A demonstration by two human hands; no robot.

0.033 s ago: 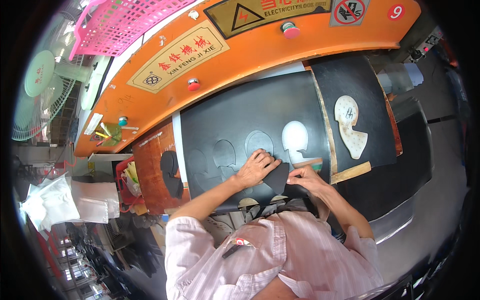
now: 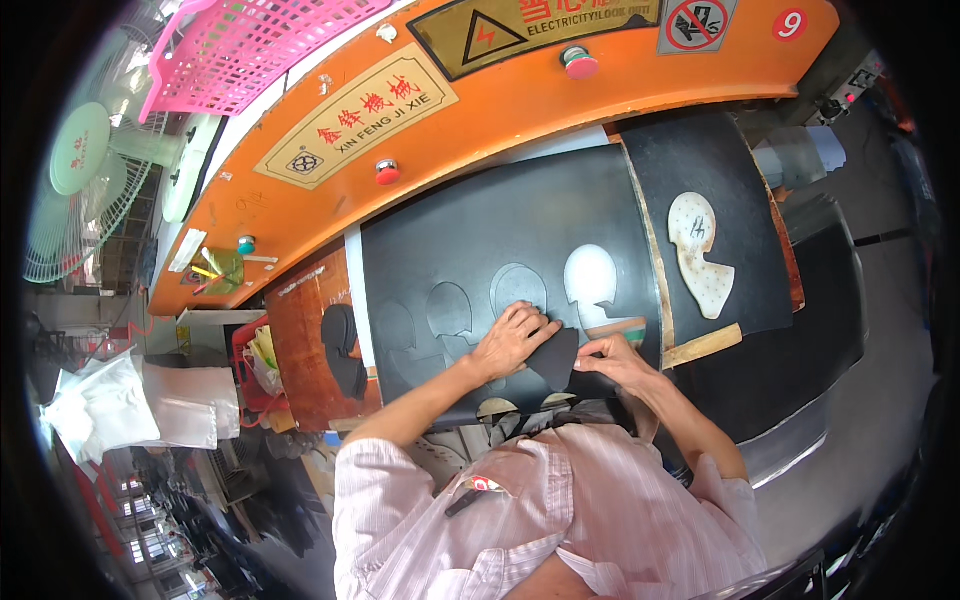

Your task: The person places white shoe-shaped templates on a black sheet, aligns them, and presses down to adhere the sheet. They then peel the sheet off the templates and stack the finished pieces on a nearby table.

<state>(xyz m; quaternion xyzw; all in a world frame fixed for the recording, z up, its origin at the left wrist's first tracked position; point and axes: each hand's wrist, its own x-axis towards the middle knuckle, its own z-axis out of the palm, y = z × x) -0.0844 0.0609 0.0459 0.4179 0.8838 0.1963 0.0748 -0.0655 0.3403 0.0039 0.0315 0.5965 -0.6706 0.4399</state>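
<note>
A dark cut piece (image 2: 553, 362) with a pointed lower end is held between my hands over a black sheet (image 2: 450, 215). The fingers of my left hand (image 2: 515, 340) are curled over the piece's upper left side. My right hand (image 2: 615, 365) pinches its right edge between thumb and fingertips. Just beyond my left hand, a rounded cut outline (image 2: 520, 280) shows in the sheet, with more outlines to the left. Above my right hand is a white opening (image 2: 590, 272) of the same rounded, tailed shape.
A cream, dotted template-like shape (image 2: 692, 245) lies on the dark board at right. Dark cut pieces (image 2: 342, 345) are stacked on the reddish-brown board (image 2: 300, 350) at left. An orange machine beam (image 2: 500, 85) with push buttons spans the far side. A pink basket (image 2: 250, 55) sits above it.
</note>
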